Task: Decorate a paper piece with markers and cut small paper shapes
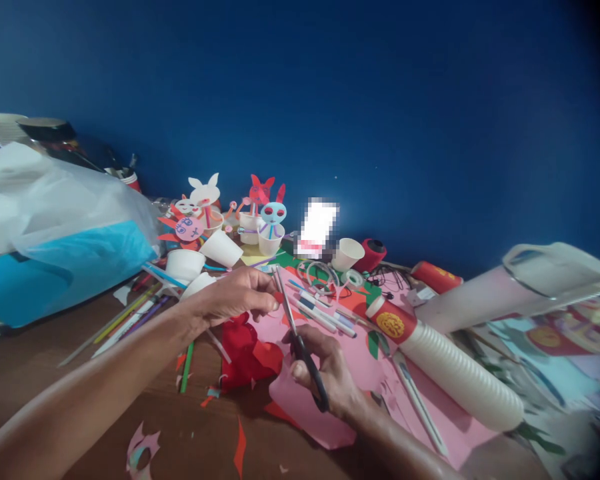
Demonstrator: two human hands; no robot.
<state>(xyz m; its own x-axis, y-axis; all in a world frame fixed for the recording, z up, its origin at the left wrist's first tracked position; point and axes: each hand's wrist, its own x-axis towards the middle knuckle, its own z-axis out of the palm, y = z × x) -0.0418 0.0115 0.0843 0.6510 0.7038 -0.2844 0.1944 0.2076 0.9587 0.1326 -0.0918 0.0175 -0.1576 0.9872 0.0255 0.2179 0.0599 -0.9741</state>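
My right hand point(327, 373) is closed round the black handles of a pair of scissors point(290, 313), whose blades point up and away. Just left of the blades, my left hand point(245, 293) is pinched on a small piece of red paper point(279, 298), mostly hidden by the fingers. Below the hands, red paper point(253, 357) with curved cut edges lies on the table, beside and over pink paper point(305, 407). Several markers point(325, 313) lie just beyond my right hand.
Paper cup puppets point(271, 227) and white cups point(185, 263) stand at the back. A long stack of paper cups point(455, 367) lies at right. A plastic bag point(65, 227) fills the left. Paper scraps point(143, 453) lie in front; a lit, blurred-out screen point(317, 227) stands by the blue wall.
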